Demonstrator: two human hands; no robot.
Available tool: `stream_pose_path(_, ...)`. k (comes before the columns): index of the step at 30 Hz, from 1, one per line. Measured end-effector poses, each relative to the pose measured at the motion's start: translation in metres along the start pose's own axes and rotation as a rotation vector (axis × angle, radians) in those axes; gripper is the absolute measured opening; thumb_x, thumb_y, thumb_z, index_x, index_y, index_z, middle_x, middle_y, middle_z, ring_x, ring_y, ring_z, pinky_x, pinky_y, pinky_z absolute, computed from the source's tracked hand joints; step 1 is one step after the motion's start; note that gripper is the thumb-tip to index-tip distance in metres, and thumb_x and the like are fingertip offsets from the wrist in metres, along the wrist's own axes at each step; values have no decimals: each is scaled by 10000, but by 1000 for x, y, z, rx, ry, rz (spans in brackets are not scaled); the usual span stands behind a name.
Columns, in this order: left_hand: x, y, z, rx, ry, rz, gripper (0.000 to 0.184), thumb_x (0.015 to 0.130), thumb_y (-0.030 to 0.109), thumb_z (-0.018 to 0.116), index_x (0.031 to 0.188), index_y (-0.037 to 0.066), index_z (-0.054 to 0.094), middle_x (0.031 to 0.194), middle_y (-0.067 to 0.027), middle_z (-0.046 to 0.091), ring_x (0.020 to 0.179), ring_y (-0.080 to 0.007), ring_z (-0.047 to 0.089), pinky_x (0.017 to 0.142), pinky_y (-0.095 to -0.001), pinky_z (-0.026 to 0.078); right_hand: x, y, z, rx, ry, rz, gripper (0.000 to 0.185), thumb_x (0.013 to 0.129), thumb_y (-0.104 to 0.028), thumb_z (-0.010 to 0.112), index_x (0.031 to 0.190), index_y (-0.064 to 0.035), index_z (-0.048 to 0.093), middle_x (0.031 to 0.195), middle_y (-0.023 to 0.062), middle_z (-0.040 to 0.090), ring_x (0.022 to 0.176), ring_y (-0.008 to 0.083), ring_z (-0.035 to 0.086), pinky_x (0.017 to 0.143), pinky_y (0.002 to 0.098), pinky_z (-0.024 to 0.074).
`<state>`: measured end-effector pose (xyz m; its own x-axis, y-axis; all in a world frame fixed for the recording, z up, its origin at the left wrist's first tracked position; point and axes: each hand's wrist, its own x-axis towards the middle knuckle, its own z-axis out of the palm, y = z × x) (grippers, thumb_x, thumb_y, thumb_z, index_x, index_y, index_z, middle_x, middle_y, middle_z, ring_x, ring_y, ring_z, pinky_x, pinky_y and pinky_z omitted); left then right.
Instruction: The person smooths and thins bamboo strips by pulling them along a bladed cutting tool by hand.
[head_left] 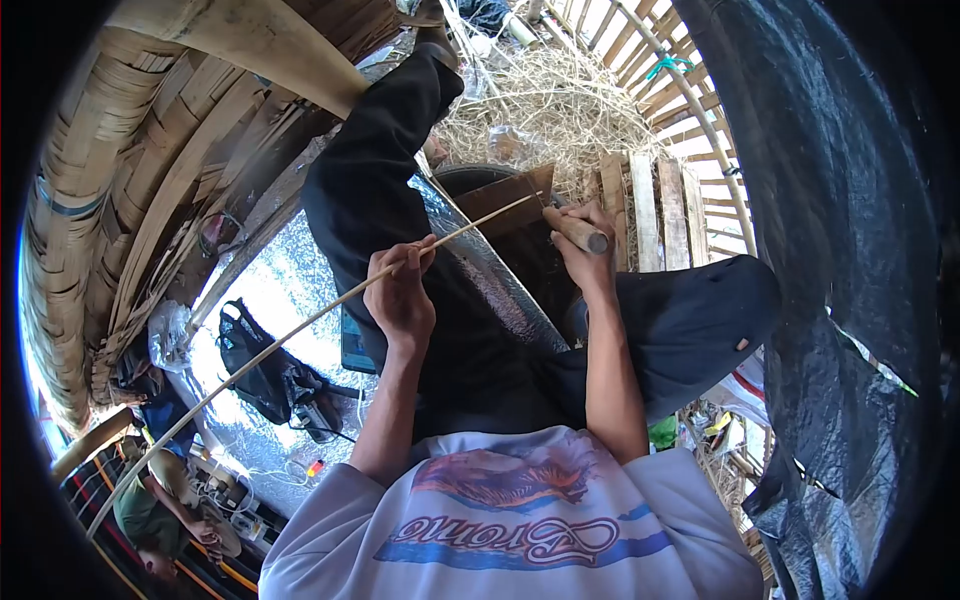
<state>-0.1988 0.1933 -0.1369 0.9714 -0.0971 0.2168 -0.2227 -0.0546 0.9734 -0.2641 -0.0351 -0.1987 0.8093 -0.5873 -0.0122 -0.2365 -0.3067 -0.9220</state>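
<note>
My left hand [400,295] is closed around a long, thin bamboo strip [290,333]. The strip runs from the lower left up across my lap, and its tip ends near my right hand. In my right hand [592,255] is a tool with a thick, round wooden handle [577,230], its butt end towards me. The tool's working end sits by the strip's tip and is too small and dark to make out. Behind the tip is a brown wooden board [510,198].
Straw [550,110] covers the ground ahead, beside wooden slats [643,210]. A black bag [262,370] lies on a silver foil sheet [330,265] at left. Woven bamboo [120,110] and a thick pole flank the upper left; black plastic sheeting [850,250] hangs right. Another person [150,515] is at lower left.
</note>
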Motion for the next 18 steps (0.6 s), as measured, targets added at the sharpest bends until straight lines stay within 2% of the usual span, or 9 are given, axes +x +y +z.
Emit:
stream_pose_path(1,0,2,1,3,6,18,129,959,35,509,995,-84,545,966,-152,591,961,-289,668,829,-343,579,0,4,4,-33,-1,19,318,655,82,735,887,-21,544,945,113,657,946,209,639,823,333,499)
stream_pose_path(5,3,-1,4,-37,1,15,131,955,36,520,991,-84,556,965,-150,592,956,-288,669,826,-345,581,10,17,2,-12,12,-1,321,661,86,735,882,-23,530,953,115,659,954,212,641,829,337,500)
stream_pose_path(8,2,1,2,12,-13,32,132,951,35,529,998,-84,560,958,-148,593,949,-289,671,820,-343,581,2,-6,-5,69,-28,11,322,669,60,728,891,-35,515,935,109,669,882,249,659,793,350,504)
stream_pose_path(12,2,-2,6,-70,28,84,149,943,35,545,1012,-95,560,982,-159,604,934,-304,675,816,-359,583,-3,1,1,-11,12,1,314,669,49,739,884,-38,528,928,105,672,904,271,665,782,354,507)
stream_pose_path(14,6,-4,3,-38,-20,128,163,953,37,522,1046,-94,547,992,-168,609,946,-313,671,826,-372,583,6,8,3,-93,12,12,324,668,46,741,898,-43,531,936,109,676,923,279,666,782,358,511)
stream_pose_path(18,14,4,-7,35,-16,138,188,967,43,495,1092,-92,531,1002,-183,619,957,-321,667,838,-384,582,0,0,0,79,-30,26,339,663,50,757,895,-45,530,950,103,683,913,242,666,805,352,519)
